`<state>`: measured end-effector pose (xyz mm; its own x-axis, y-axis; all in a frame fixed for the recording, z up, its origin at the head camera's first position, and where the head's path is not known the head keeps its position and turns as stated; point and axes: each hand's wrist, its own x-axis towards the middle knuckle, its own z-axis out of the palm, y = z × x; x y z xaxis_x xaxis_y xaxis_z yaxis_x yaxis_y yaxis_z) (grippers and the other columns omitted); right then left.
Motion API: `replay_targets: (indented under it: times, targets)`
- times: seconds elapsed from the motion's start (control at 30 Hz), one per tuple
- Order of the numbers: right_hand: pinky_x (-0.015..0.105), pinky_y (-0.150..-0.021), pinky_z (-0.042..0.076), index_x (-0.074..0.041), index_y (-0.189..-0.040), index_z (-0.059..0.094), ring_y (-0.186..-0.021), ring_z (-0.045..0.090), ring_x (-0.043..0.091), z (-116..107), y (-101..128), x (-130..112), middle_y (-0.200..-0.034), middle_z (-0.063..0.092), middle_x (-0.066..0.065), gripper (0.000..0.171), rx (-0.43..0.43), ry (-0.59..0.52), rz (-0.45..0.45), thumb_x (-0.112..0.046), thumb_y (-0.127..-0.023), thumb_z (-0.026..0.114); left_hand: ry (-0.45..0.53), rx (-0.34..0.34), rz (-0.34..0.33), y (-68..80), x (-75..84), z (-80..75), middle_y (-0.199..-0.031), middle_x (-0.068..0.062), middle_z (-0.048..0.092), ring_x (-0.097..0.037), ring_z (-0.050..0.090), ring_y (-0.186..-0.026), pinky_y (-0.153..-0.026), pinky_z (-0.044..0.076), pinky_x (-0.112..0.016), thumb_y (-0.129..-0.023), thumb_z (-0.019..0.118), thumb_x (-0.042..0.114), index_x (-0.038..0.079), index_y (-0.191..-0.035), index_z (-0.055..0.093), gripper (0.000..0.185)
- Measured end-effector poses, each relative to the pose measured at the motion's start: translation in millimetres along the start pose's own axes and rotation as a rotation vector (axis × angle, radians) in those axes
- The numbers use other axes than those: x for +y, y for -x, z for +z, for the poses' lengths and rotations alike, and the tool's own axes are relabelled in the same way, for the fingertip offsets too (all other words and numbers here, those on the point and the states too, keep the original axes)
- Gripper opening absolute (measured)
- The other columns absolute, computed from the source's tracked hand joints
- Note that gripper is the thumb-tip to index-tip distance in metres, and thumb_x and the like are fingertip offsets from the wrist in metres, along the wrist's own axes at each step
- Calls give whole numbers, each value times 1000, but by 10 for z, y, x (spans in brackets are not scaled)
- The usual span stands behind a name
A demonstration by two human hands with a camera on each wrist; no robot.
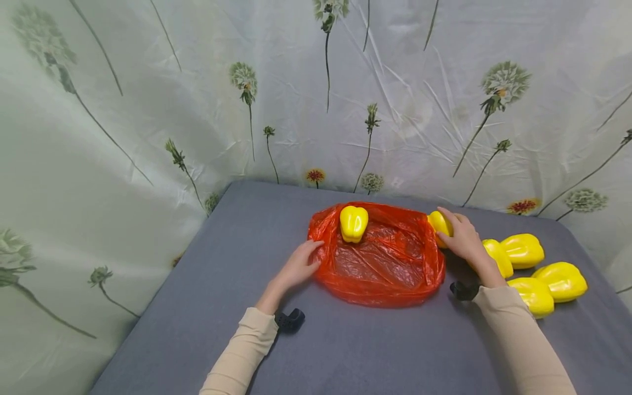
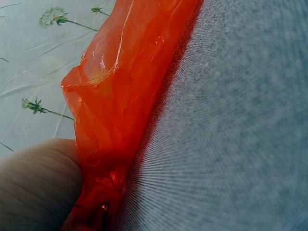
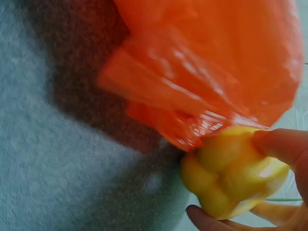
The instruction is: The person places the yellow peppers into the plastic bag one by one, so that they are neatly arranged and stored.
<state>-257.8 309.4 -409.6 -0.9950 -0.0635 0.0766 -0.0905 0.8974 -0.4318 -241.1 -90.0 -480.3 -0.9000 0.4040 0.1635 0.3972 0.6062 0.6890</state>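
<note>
Tbl (image 1: 197,334) R: 4 peppers (image 1: 561,281), head-cam only

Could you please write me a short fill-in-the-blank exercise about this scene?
1. The right hand holds a pepper whose colour is ____.
2. In the head view, the left hand touches a plastic bag coloured ____.
3. Inside the bag, another pepper sits nearer the ____ hand.
4. To the right of the bag, unheld, ____ more peppers show on the grey surface.

Missing words: yellow; red; left; four.

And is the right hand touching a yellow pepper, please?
Touching: the right wrist view shows the right hand gripping the yellow pepper between thumb and fingers.
</note>
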Motion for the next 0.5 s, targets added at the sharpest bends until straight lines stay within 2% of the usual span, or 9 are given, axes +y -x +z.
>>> replay_targets:
  times: [0.3, 0.5]
  targets:
    - [69, -95, 33, -4, -145, 28, -120, 35, 52, 16, 68, -26, -135, 36, 37, 63, 202, -91, 23, -17, -90, 56, -2, 4, 20, -4, -1, -4, -140, -22, 45, -37, 41, -132, -111, 33, -50, -87, 56, 9, 1, -135, 46, 50]
    - [68, -96, 32, -5, -145, 28, -120, 35, 49, 1, 107, -53, -135, 38, 35, 63, 296, -139, 37, -18, -90, 56, -1, 3, 19, -1, 0, -5, -140, -22, 46, -37, 41, -132, -111, 34, -51, -87, 56, 9, 1, -134, 47, 49]
